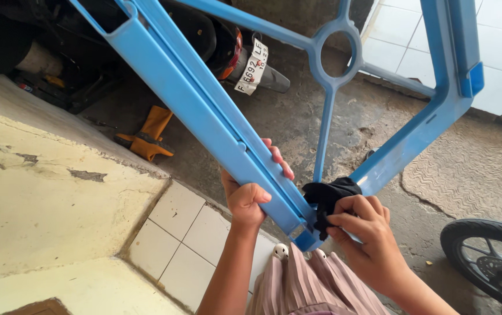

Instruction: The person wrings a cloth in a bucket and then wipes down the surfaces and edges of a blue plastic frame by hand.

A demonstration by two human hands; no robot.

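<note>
In the head view, the left hand (246, 198) is wrapped around the near left bar of the blue plastic frame (204, 111), seemingly steadying it upright over the concrete floor (297, 134). The right hand (366, 233) is closed on a black cloth (328, 198), pressing it against the frame's near corner.

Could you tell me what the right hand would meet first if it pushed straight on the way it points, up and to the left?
The right hand presses a black cloth onto the blue frame at its near corner; it would likely meet that rail first.
</note>
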